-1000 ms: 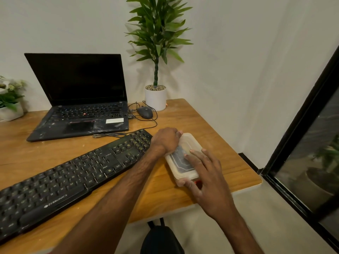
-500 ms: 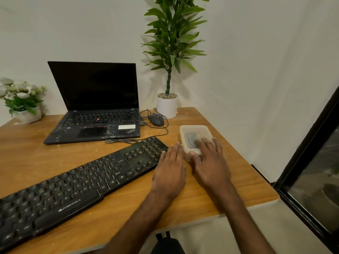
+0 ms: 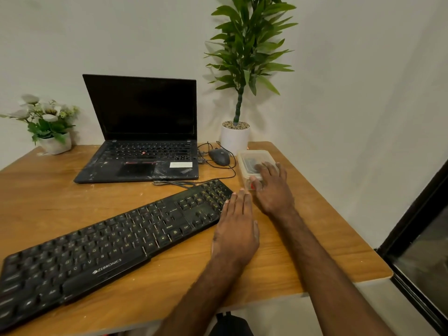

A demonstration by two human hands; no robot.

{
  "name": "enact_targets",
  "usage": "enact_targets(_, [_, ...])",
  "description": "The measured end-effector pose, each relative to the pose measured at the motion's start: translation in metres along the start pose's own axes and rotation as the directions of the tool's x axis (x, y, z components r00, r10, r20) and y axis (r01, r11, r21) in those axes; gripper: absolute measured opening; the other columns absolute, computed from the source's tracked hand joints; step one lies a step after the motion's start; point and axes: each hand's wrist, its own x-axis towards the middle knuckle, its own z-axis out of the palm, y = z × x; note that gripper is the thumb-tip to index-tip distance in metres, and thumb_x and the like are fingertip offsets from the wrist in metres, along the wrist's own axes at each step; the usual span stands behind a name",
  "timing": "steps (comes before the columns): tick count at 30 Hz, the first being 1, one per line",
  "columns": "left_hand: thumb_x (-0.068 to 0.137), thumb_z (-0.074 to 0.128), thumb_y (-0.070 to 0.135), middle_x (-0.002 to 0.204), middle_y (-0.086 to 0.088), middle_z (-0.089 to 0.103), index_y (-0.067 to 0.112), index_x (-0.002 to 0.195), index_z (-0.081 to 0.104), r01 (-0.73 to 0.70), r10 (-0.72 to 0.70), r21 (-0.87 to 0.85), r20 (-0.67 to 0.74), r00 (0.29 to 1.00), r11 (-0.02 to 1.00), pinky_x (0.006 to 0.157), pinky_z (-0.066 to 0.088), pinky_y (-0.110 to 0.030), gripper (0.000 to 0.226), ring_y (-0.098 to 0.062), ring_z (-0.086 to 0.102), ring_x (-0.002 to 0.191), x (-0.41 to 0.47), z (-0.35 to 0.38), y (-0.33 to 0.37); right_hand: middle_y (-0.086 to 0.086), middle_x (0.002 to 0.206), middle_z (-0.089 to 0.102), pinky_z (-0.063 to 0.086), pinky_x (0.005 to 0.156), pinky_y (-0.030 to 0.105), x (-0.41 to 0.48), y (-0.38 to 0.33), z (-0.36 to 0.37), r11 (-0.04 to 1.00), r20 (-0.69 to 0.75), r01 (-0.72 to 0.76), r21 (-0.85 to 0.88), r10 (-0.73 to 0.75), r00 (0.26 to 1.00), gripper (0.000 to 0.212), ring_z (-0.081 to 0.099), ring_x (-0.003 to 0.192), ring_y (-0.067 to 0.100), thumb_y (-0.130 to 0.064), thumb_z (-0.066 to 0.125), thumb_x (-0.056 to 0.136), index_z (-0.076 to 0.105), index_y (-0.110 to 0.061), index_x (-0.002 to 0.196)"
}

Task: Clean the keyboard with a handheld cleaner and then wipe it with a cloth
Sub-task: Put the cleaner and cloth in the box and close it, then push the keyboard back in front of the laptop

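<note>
A long black keyboard (image 3: 116, 241) lies slanted across the wooden desk (image 3: 315, 238). At its right end my left hand (image 3: 236, 229) lies flat with straight fingers, its fingertips beside the number pad. A clear plastic box with a lid (image 3: 252, 161) stands on the desk at the far right, dark items showing inside it. My right hand (image 3: 272, 187) rests on the near part of the lid, fingers spread and fairly straight. No cloth is in sight.
An open black laptop (image 3: 143, 141) sits behind the keyboard. A black mouse (image 3: 219, 156) with its cable lies next to the box. A tall plant in a white pot (image 3: 235, 139) stands at the back right, a small flower pot (image 3: 52, 139) at the back left. The desk's right edge is close to the box.
The box has been slid away toward the back of the desk under my right hand. My left hand let go of it and now lies flat by the keyboard's right end.
</note>
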Motion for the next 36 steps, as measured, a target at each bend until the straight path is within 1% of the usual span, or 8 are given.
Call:
enact_targets(16, [0.106,0.032,0.031,0.168,-0.012,0.0,0.006,0.16,0.002,0.016,-0.016,0.002,0.025,1.0,1.0,0.127,0.0,-0.038,0.067,-0.023,-0.001,0.156,0.0,-0.001,0.0,0.003,0.155,0.036,0.026,0.117,0.05,0.01,0.001,0.008,0.998,-0.009,0.05,-0.022,-0.051,0.999,0.051,0.015,0.146,0.032,-0.05,0.035,0.101,0.042,-0.023,0.144])
enact_targets(21, [0.104,0.036,0.027,0.168,-0.014,0.008,0.005,0.159,0.011,0.004,-0.004,-0.014,-0.008,1.0,1.0,0.127,0.005,-0.04,0.065,-0.024,0.006,0.155,0.001,0.002,-0.003,0.006,0.164,0.011,0.009,0.119,0.05,0.001,-0.004,0.002,0.995,-0.101,0.076,-0.067,-0.083,0.991,0.065,0.003,0.15,0.032,-0.054,0.032,0.098,0.024,-0.02,0.154])
enact_targets(23, [0.101,0.041,0.021,0.167,-0.014,0.013,0.005,0.159,0.016,-0.008,0.007,-0.032,-0.044,0.999,0.999,0.126,0.006,-0.039,0.065,-0.025,0.011,0.155,0.002,0.003,-0.003,0.008,0.159,0.022,0.019,0.118,0.047,-0.012,-0.015,-0.006,0.995,-0.208,0.089,0.042,-0.079,0.975,0.056,0.015,0.147,0.029,-0.043,0.041,0.101,0.033,-0.015,0.148])
enact_targets(25, [0.098,0.042,0.013,0.168,-0.012,0.011,0.007,0.16,0.015,-0.029,0.026,-0.069,-0.051,0.998,0.997,0.127,0.006,-0.037,0.067,-0.022,0.008,0.155,0.0,-0.001,-0.001,0.006,0.145,0.041,0.04,0.109,0.041,-0.029,-0.029,-0.012,0.974,-0.266,0.082,0.21,-0.023,0.964,0.042,0.034,0.134,0.022,-0.035,0.044,0.102,0.043,-0.015,0.139])
enact_targets(27, [0.098,0.042,0.01,0.169,-0.009,0.007,0.01,0.16,0.013,-0.039,0.033,-0.11,-0.054,0.998,0.993,0.127,0.006,-0.036,0.068,-0.019,0.003,0.156,-0.008,-0.01,-0.001,0.003,0.133,0.053,0.047,0.096,0.037,-0.045,-0.039,-0.013,0.937,-0.199,0.053,0.345,0.017,0.98,0.038,0.047,0.122,0.018,-0.039,0.04,0.104,0.046,-0.019,0.135])
enact_targets(29, [0.101,0.043,0.017,0.169,-0.008,0.002,0.013,0.16,0.013,-0.04,0.031,-0.12,-0.071,0.997,0.992,0.127,0.005,-0.036,0.067,-0.018,-0.001,0.156,-0.028,-0.023,-0.006,0.001,0.131,0.057,0.047,0.098,0.039,-0.055,-0.041,-0.013,0.908,-0.027,-0.003,0.419,0.016,1.0,0.046,0.052,0.12,0.019,-0.05,0.036,0.103,0.044,-0.023,0.139])
enact_targets(32, [0.096,0.057,0.033,0.167,-0.004,0.011,0.016,0.157,0.016,-0.034,0.038,0.027,-0.172,0.984,0.999,0.123,0.009,-0.04,0.075,-0.016,0.005,0.154,-0.077,-0.048,-0.042,0.001,0.149,0.045,0.036,0.111,0.049,-0.06,-0.044,-0.016,0.917,0.246,-0.113,0.382,0.017,0.969,0.067,0.04,0.136,0.02,-0.066,0.029,0.096,0.03,-0.028,0.151])
enact_targets(36, [0.088,0.065,0.047,0.165,-0.004,0.017,0.016,0.155,0.024,0.104,-0.06,0.149,-0.273,0.96,0.983,0.123,0.01,-0.042,0.084,-0.015,0.01,0.151,-0.134,-0.087,-0.118,0.001,0.157,0.033,0.029,0.115,0.052,-0.063,-0.055,-0.021,0.956,0.353,-0.083,0.282,-0.023,0.935,0.073,0.027,0.144,0.021,-0.07,0.026,0.092,0.022,-0.032,0.154])
